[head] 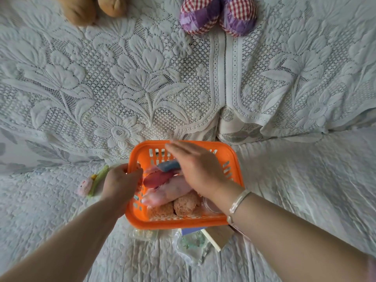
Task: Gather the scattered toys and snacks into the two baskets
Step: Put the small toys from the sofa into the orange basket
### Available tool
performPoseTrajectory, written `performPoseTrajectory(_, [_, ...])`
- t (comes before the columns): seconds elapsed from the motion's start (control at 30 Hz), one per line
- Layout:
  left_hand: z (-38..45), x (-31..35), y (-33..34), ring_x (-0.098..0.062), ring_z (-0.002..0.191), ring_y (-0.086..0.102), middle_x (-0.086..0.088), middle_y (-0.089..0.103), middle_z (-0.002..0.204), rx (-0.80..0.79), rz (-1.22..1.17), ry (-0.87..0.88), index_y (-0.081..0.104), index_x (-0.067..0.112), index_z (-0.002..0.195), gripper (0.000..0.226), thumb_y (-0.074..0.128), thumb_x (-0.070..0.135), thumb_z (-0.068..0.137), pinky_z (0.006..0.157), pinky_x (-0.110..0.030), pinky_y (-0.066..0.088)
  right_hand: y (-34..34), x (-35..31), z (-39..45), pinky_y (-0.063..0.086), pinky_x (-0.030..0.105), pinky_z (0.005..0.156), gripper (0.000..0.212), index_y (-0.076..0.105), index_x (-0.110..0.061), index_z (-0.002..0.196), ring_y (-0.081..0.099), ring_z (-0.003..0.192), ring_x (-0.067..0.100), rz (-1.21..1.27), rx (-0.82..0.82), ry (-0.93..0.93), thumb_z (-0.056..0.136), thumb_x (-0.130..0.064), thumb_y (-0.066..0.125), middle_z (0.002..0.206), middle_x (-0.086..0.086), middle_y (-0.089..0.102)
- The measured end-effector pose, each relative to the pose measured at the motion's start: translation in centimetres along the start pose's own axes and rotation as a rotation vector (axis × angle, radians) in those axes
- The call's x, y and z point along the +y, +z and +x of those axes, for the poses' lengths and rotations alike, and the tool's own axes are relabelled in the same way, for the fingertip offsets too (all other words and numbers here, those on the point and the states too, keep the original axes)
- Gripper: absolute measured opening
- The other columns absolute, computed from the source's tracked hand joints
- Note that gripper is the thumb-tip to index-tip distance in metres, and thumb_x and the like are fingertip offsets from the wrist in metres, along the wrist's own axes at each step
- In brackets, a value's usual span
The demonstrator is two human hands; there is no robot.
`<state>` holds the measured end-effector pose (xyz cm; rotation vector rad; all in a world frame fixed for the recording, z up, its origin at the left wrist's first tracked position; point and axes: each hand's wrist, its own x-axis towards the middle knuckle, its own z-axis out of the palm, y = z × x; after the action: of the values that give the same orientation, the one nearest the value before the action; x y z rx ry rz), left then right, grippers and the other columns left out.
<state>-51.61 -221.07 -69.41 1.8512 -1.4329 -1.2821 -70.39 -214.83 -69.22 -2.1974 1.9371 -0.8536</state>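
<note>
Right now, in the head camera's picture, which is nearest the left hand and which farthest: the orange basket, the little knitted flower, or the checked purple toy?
1. Orange basket: the left hand grips its left rim.
2. Knitted flower: on the bedspread just left of that hand.
3. Checked purple toy: far off at the top edge.
</note>
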Motion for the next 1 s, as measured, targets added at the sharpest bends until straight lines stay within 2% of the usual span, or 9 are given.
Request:
performPoseTrajectory(0.1, [0.0,0.0,-0.4,-0.029,0.064,0.060,-0.029,0.072,0.080,0.010,0.033,-0.001,0.070,0.004,0.078,0.015,0.064,0.009,0.091,0.073,-0.049,0.056,-1.2,3.1,-1.1,0.047,0.041,0.101,0.065,0.049,-0.017,0.138,0.048,0.130,0.024,-0.087,0.141,0.121,0.081,0.012,0.056,0.145,0.006,0.047])
performPoseTrajectory(0.3, [-0.2,-0.3,-1.0,-0.030,0.065,0.062,-0.024,0.073,0.077,0.034,0.075,0.011,0.071,0.007,0.077,0.016,0.066,0.013,0.091,0.078,-0.056,0.058,-3.6,9.7,-6.1,0.034,0.048,0.109,0.062,0.040,-0.011,0.143,0.035,0.135,0.034,-0.305,0.193,0.450,0.085,0.006,0.051,0.155,0.012,0.029])
performPoseTrajectory(0.37, [-0.4,-0.5,-1.4,-0.030,0.066,0.062,-0.024,0.072,0.078,0.036,0.073,-0.001,0.070,0.006,0.077,0.016,0.066,0.013,0.091,0.079,-0.056,0.057,-3.3,10.9,-9.2,0.031,0.050,0.110,0.061,0.031,-0.011,0.147,0.029,0.139,0.035,-0.379,0.039,0.519,0.090,-0.008,0.051,0.157,0.013,0.020])
performPoseTrajectory(0.47, [-0.6,-1.0,-1.9,-0.030,0.067,0.063,-0.025,0.072,0.077,0.043,0.073,-0.001,0.070,0.006,0.077,0.015,0.066,0.012,0.091,0.081,-0.058,0.057,-1.6,11.7,-14.5,0.010,0.048,0.118,0.071,-0.005,-0.021,0.153,-0.002,0.148,0.027,-0.397,-0.417,0.607,0.098,-0.046,0.033,0.160,0.005,-0.012])
performPoseTrajectory(0.57, [-0.8,-1.5,-2.5,-0.030,0.066,0.063,-0.024,0.072,0.077,0.060,0.067,-0.005,0.070,0.006,0.077,0.015,0.066,0.011,0.091,0.081,-0.056,0.057,0.8,11.2,-18.4,0.006,0.048,0.119,0.075,-0.017,-0.026,0.150,-0.009,0.148,0.025,-0.385,-0.650,0.635,0.097,-0.055,0.028,0.155,0.004,-0.025])
performPoseTrajectory(0.73, [-0.9,-2.2,-3.0,-0.030,0.066,0.061,-0.026,0.071,0.080,0.075,0.033,-0.028,0.069,0.003,0.078,0.017,0.065,0.011,0.093,0.077,-0.052,0.057,4.4,10.1,-21.2,0.012,0.044,0.116,0.088,-0.015,-0.028,0.150,0.001,0.147,0.031,-0.336,-0.757,0.702,0.091,-0.059,0.043,0.159,0.014,-0.012])
performPoseTrajectory(0.8, [-0.9,-2.4,-3.1,-0.029,0.066,0.059,-0.026,0.070,0.081,0.082,0.023,-0.031,0.067,0.002,0.079,0.018,0.064,0.010,0.094,0.073,-0.046,0.054,4.9,9.9,-21.6,0.026,0.045,0.111,0.097,-0.006,-0.026,0.152,0.020,0.143,0.036,-0.384,-0.740,0.699,0.086,-0.052,0.059,0.157,0.022,0.009])
performPoseTrajectory(0.9, [-1.1,-2.4,-3.1,-0.029,0.065,0.060,-0.024,0.070,0.080,0.086,0.025,-0.035,0.067,0.001,0.081,0.018,0.064,0.011,0.095,0.074,-0.047,0.056,5.7,10.8,-22.5,0.054,0.044,0.064,0.118,0.039,-0.017,0.140,0.065,0.085,0.039,-0.404,-0.654,0.688,0.037,-0.029,0.093,0.108,0.023,0.063])
performPoseTrajectory(1.0, [-0.9,-2.3,-3.1,-0.029,0.065,0.061,-0.023,0.071,0.079,0.088,0.027,-0.042,0.068,0.001,0.084,0.017,0.065,0.013,0.095,0.073,-0.047,0.056,5.9,11.8,-23.0,0.052,0.039,0.054,0.108,0.052,-0.016,0.131,0.062,0.071,0.033,-0.414,-0.585,0.641,0.031,-0.018,0.093,0.092,0.015,0.064])
